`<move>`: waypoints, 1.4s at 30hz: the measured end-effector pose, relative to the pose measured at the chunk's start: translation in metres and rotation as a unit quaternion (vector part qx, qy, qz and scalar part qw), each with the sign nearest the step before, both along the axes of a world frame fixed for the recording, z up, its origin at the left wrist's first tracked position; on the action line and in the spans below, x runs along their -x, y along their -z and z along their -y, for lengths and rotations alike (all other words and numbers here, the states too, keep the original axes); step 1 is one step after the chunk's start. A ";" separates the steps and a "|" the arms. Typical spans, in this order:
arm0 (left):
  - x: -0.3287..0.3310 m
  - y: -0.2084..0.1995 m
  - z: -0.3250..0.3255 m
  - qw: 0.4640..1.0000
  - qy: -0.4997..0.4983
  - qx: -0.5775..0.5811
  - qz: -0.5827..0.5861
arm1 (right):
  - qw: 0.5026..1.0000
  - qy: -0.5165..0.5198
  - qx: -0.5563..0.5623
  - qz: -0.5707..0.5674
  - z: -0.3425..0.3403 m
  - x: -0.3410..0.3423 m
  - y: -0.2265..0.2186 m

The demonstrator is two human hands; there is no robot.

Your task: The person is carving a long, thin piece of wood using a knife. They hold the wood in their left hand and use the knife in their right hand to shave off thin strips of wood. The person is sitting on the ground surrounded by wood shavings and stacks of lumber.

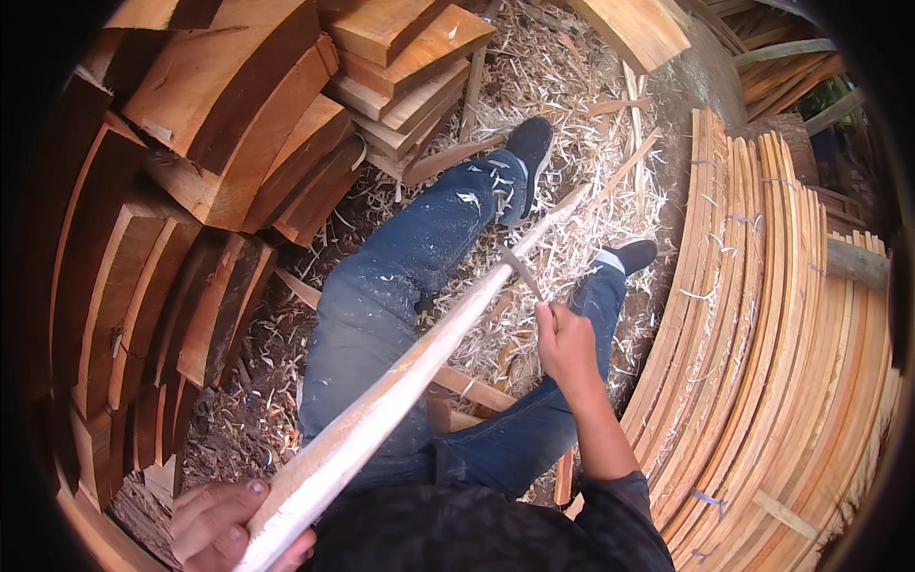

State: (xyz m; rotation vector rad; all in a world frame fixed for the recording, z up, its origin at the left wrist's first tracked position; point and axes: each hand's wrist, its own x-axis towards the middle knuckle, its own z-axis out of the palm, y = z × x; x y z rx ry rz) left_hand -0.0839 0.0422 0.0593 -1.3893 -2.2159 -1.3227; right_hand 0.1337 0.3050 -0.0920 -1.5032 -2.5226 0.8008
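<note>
A long pale wooden pole (389, 400) runs slantwise across my lap, from near my body at the lower left out to the shavings between my feet. My left hand (214, 524) is wrapped round its near end. My right hand (570, 345) is closed on a knife (520, 271) with a narrow, dark, slightly curved blade. The blade lies across the pole's upper side, past its middle. Its handle is hidden in my fist. Part of the pole's surface is white and freshly shaved, while a browner strip shows along its upper edge.
Thick boards (238, 86) are stacked high on the left. Bundled long thin wooden strips (753, 343) stand on the right. Curly wood shavings (562, 86) cover the ground around my shoes. A plank end (634, 38) juts in at the top, and short wood pieces (472, 386) lie between my legs.
</note>
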 end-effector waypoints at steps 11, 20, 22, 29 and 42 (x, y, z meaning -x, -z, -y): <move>-0.008 0.000 0.000 0.993 -0.072 0.005 0.096 | 0.999 -0.027 -0.007 0.042 -0.005 0.016 -0.008; 0.015 -0.026 0.007 0.980 0.182 0.084 -0.012 | 0.997 0.010 -0.053 0.055 -0.053 -0.026 0.031; 0.014 -0.022 0.003 0.983 0.162 0.081 -0.019 | 1.000 0.008 -0.004 0.023 -0.049 -0.018 0.023; 0.011 -0.022 0.004 0.991 0.100 0.086 -0.024 | 0.994 0.061 0.007 0.087 -0.062 -0.028 0.048; 0.005 -0.022 -0.005 0.998 0.007 0.057 -0.017 | 0.992 0.122 -0.008 -0.020 -0.063 -0.031 0.097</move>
